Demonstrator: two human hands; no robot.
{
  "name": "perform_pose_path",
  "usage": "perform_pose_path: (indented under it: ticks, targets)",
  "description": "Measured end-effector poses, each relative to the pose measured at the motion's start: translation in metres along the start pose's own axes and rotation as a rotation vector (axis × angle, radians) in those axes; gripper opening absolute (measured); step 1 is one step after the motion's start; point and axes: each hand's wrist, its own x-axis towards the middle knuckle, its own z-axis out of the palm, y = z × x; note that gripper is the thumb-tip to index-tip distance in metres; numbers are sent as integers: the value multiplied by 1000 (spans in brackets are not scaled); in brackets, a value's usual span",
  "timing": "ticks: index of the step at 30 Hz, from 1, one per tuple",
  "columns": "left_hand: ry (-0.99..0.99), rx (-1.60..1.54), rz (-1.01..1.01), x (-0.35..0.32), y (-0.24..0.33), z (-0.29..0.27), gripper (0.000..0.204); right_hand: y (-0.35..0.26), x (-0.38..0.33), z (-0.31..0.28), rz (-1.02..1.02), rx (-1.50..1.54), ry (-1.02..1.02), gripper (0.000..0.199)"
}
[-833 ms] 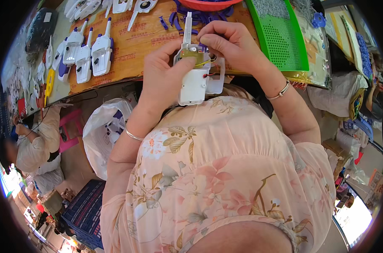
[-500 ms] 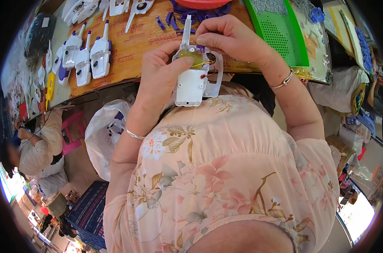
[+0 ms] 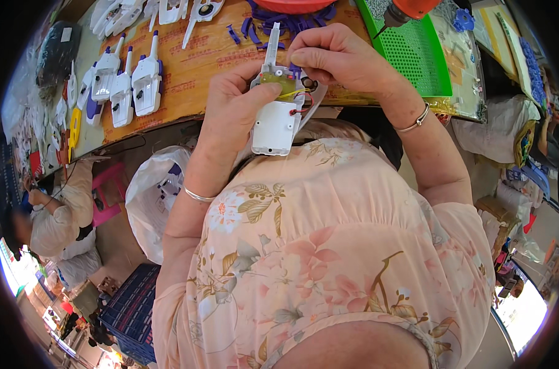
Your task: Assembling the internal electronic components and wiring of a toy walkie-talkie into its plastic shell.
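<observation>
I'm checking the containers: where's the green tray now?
In the head view, the green tray lies at upper right on the table, just right of the person's right hand.

Opened white handset (image 3: 271, 130) in the left hand (image 3: 231, 103), antenna (image 3: 272, 46) pointing away, greenish board (image 3: 287, 84), yellow and red wires (image 3: 297, 93) exposed

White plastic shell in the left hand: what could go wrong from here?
The yellow wires looping over the right edge of the white shell might snag. The small purple piece just below the right hand could get knocked askew. The orange power tool, its bit near that hand in this view, might graze it if it swings.
</observation>
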Motion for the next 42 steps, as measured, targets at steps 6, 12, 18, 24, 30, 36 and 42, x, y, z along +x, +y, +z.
perform_pose_path:
  ticks: [6, 12, 18, 24, 30, 36, 42]
  targets:
    - [14, 14, 12, 1, -3, -1, 25, 3, 1, 1, -31, -37, 21, 18]
    - [20, 36, 18, -1, -3, 3, 26, 5, 0, 5, -23, -91, 72, 16]
    - [25, 85, 29, -5, 3, 6, 26, 12, -1, 9, -102, -102, 113, 14]
    - [52, 88, 32, -10, 4, 12, 24, 11, -4, 13, -95, -31, 117, 14]
    - [72, 219, 60, -11, 5, 14, 20, 3, -4, 7, -8, -33, 65, 17]
    - [46, 146, -5, -8, 7, 14, 24, 15, -1, 2, -55, -134, 65, 17]
    - [-7, -49, -52, -7, 0, 6, 29, 19, -5, 8, -35, 15, 83, 16]
